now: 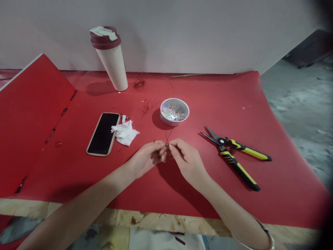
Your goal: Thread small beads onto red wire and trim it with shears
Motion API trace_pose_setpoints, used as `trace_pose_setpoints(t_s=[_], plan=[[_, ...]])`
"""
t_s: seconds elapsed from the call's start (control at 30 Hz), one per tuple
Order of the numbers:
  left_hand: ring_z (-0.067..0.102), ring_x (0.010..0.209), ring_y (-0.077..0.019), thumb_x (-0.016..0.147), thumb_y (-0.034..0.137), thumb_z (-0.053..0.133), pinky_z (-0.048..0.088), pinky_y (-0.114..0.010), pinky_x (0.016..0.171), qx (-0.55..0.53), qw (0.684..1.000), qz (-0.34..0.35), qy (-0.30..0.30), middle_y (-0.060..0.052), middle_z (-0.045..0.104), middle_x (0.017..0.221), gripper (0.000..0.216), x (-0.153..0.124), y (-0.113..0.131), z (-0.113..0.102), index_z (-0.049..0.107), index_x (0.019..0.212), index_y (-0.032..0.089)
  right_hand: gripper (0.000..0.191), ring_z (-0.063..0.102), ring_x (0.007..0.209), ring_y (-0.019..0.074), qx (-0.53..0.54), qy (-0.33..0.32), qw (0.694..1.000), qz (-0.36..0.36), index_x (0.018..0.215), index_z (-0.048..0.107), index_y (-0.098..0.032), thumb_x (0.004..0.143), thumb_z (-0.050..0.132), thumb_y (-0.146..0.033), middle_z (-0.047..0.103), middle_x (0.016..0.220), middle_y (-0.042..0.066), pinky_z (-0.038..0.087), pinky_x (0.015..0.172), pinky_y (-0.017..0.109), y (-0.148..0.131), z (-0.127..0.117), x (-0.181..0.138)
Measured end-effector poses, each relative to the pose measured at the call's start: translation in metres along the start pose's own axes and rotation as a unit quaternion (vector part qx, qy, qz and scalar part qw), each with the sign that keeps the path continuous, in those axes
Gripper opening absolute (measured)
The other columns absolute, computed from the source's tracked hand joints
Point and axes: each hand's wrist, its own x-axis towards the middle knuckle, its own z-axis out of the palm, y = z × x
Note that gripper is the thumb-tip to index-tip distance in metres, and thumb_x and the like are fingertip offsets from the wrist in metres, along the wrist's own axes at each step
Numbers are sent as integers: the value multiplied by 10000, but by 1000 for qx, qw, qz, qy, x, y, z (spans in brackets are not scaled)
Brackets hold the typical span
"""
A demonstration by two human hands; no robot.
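Observation:
My left hand [152,154] and my right hand [186,158] meet above the middle of the red table, thumbs and fingers pinched close together. Between the fingertips runs a thin dark red cord [168,136], its two ends crossing and sticking up. Something small at the pinch point is too tiny to make out. Just beyond the hands stands a white perforated bowl [174,123] holding small pale and coloured beads [174,111]. To the right of my right hand lie shears [229,147] with black and yellow handles, their blades apart.
A phone [102,135] lies at the left beside a crumpled white tissue [125,132]. Behind them stands a white cup [113,62] with a maroon lid. Tangles of red thread [139,83] lie near the back wall. A hinged red panel [31,125] rises at the far left.

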Motion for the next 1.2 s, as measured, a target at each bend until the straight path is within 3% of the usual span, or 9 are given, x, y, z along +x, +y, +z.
trace_pose_setpoints(t_s=[0.13,0.33,0.67,0.9,1.2], plan=[[428,549,-98,828,221,473,382,-220,619,-13,1000,-4,11,15,441,548,274,0,0,2,472,562,154,177,588,668,156,25,4,1000,13,777,517,-204,894,425,-298,620,730,25,476,659,293,2,2,-1],[485,564,-117,844,230,427,409,-240,669,-14,1000,-9,-1,-6,504,524,309,0,2,3,468,546,160,170,586,607,132,170,-11,984,50,749,530,-197,883,458,-273,605,631,-10,462,619,264,-1,3,0],[524,556,-100,844,251,464,416,-225,635,-23,1000,1,-4,-26,583,592,273,2,-1,-2,574,626,128,183,532,605,102,372,-93,916,120,738,579,-169,867,527,-289,588,650,-13,366,609,250,5,-3,7],[527,565,-106,821,232,471,406,-234,639,-2,1000,3,-17,-29,583,584,257,0,0,0,559,602,131,198,536,594,108,454,-126,873,127,676,564,-165,858,537,-240,584,645,-6,393,625,262,8,0,7],[569,634,-128,795,247,521,422,-238,658,-10,995,-44,-84,-60,613,634,226,0,4,-3,599,632,113,191,556,552,109,420,-112,895,103,671,595,-157,840,563,-239,607,648,1,432,594,270,8,-2,5]])
